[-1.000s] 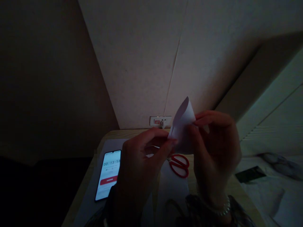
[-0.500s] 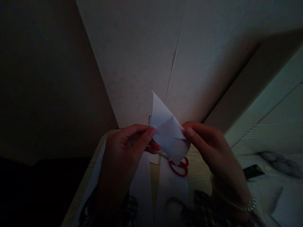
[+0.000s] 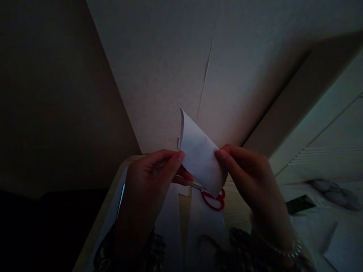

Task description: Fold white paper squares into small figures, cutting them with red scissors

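Observation:
A folded sheet of white paper (image 3: pixel 199 155) is held up between my two hands, one corner pointing upward. My left hand (image 3: pixel 154 175) pinches its left edge between thumb and fingers. On the right edge, my right hand (image 3: pixel 245 168) has a similar pinch, thumb on the near side. Below the folded paper lies a pair of scissors with red handles (image 3: pixel 213 202), its blades partly hidden by the paper and my left fingertips. The scissors rest over a white paper strip (image 3: pixel 204 223) on the wooden tabletop (image 3: pixel 185 209).
More white paper (image 3: pixel 170 223) lies under my left forearm, beside a thin lit edge of a device (image 3: pixel 121 200). A pale wall (image 3: pixel 170 75) rises behind the table. To the right, a dark flat object (image 3: pixel 301 204) lies on a light cloth-like surface (image 3: pixel 343 241).
The upper flap of the paper now lies over the front, covering the triangular fold seen before. My right thumb has shifted slightly left. The device's bright edge has come into view.

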`<action>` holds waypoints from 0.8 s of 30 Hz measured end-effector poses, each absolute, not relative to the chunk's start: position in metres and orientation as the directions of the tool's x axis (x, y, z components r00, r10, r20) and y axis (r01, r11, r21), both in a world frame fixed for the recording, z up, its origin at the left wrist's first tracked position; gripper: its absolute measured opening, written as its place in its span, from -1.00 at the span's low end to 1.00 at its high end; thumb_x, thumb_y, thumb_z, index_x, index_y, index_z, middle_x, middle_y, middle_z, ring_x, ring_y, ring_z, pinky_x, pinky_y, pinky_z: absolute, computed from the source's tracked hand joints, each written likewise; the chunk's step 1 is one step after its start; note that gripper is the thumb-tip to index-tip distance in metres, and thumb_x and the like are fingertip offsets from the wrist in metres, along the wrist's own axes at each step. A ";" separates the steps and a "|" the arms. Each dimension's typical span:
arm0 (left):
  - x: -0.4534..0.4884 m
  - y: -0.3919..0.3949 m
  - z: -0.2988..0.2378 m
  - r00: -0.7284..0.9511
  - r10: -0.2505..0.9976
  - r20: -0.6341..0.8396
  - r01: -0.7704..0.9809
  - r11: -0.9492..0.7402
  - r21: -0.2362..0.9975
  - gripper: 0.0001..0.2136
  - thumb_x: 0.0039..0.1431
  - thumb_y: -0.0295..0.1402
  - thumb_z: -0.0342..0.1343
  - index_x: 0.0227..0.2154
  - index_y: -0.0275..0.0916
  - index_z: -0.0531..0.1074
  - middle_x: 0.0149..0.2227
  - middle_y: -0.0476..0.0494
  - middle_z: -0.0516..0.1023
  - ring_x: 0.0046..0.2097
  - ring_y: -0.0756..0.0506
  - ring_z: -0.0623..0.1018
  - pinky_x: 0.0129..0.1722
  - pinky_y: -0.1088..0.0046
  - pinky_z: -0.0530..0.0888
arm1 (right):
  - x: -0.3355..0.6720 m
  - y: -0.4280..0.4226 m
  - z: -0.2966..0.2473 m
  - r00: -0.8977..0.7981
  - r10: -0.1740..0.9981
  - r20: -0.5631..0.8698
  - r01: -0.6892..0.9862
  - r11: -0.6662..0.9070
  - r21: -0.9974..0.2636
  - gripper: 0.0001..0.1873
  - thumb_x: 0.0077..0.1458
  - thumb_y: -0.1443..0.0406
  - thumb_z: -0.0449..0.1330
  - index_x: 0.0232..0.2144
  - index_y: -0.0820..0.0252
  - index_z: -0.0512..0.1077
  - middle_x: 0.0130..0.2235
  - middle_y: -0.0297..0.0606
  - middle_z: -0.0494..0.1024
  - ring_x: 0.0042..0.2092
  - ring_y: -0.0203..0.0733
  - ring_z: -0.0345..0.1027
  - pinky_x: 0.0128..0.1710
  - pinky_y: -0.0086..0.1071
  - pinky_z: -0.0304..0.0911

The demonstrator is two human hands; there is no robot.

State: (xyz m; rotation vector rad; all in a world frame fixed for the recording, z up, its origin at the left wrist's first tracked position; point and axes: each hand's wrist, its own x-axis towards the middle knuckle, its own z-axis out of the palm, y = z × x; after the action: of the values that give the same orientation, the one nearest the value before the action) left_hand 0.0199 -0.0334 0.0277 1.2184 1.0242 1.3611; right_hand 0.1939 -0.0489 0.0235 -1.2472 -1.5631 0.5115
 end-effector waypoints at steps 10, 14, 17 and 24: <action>0.020 -0.034 0.028 -0.008 0.988 0.154 -0.105 -0.154 0.983 -0.78 0.15 -0.43 0.21 -0.60 -0.19 0.55 -0.66 0.08 0.58 -0.59 0.00 0.63 -0.57 0.64 0.57 | 0.193 -0.051 0.024 0.068 0.898 0.435 0.444 0.363 -0.819 -0.64 0.23 0.17 0.23 -0.59 0.13 0.42 -0.60 -0.41 0.37 -0.53 -0.31 0.21 -0.61 -0.45 0.04; 0.019 -0.033 0.026 0.019 0.989 0.148 -0.155 -0.143 0.977 -0.81 0.14 -0.43 0.24 -0.58 -0.18 0.57 -0.65 0.10 0.59 -0.59 0.04 0.62 -0.57 0.71 0.54 | 0.193 -0.050 0.024 0.077 0.896 0.438 0.423 0.368 -0.828 -0.64 0.20 0.18 0.26 -0.62 0.13 0.41 -0.61 -0.41 0.35 -0.54 -0.31 0.19 -0.61 -0.45 0.03; 0.018 -0.033 0.026 0.042 0.992 0.121 -0.144 -0.114 0.983 -0.85 0.09 -0.42 0.30 -0.57 -0.20 0.57 -0.64 0.09 0.62 -0.57 0.03 0.63 -0.55 0.72 0.55 | 0.193 -0.050 0.024 0.084 0.899 0.429 0.417 0.360 -0.835 -0.65 0.19 0.17 0.27 -0.60 0.13 0.43 -0.60 -0.42 0.37 -0.53 -0.31 0.21 -0.60 -0.44 0.05; 0.018 -0.035 0.028 0.043 0.992 0.119 -0.126 -0.113 0.986 -0.84 0.11 -0.39 0.29 -0.57 -0.18 0.56 -0.64 0.08 0.61 -0.57 0.00 0.64 -0.55 0.67 0.56 | 0.193 -0.051 0.025 0.081 0.896 0.436 0.441 0.360 -0.822 -0.63 0.22 0.16 0.25 -0.60 0.14 0.43 -0.59 -0.41 0.37 -0.53 -0.31 0.20 -0.59 -0.43 0.04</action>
State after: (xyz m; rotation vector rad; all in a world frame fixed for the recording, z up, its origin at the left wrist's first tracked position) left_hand 0.0177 -0.0345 0.0285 1.2245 1.0231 1.3121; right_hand 0.1928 -0.0511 0.0247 -1.2511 -1.5389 0.5267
